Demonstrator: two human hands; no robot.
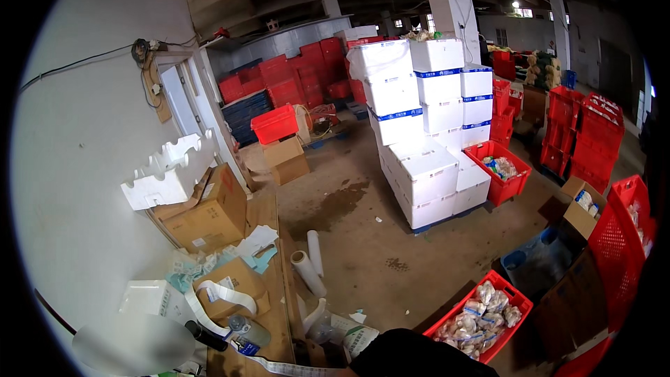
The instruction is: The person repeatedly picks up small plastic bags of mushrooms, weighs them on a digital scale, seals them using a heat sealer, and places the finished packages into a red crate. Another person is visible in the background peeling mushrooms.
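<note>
Neither of my hands can be made out; a dark sleeve (413, 353) crosses the bottom edge. Before me on the left is a wooden table (261, 348). A strip of printed labels (293, 368) runs along its near end, and more of it curls over a small cardboard box (235, 283). A clear plastic bottle (254, 331) lies there beside a black cylindrical object (209, 336). Right of the sleeve, a red plastic crate (438, 329) holds several filled clear bags (479, 319).
White foam boxes (426, 173) are stacked on a blue pallet (421, 229). Rolls of wrapping film (309, 275) lean beside the table. Red crates (596, 141) and an open carton (573, 188) stand at right; a larger carton (214, 214) sits against the left wall.
</note>
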